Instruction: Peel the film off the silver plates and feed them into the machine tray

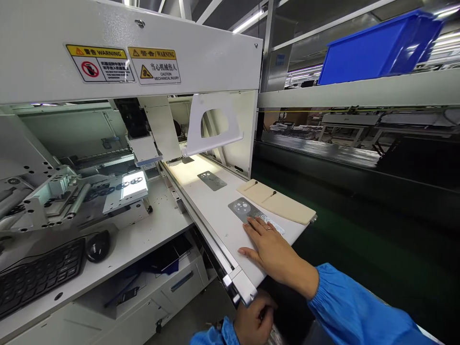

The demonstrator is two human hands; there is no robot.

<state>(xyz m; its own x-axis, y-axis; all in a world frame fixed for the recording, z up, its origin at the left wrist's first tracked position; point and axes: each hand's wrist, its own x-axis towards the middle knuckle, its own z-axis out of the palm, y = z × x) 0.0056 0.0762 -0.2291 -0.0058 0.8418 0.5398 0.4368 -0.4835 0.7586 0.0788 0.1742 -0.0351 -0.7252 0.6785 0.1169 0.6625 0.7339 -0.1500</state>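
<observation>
My right hand lies palm down at the near end of a white conveyor belt, its fingers stretched out and slightly spread. The fingertips rest over a grey phone back panel with a round camera cut-out; part of the panel is hidden under them. A second grey panel lies flat farther up the belt. Below the conveyor's end, my left hand is loosely curled with no object visible in it. Some of its fingers are hard to see.
A beige side plate borders the belt. The white machine housing overhangs its far end. A keyboard and a black mouse occupy the left worktop. A dark green conveyor runs along the right, below a blue bin.
</observation>
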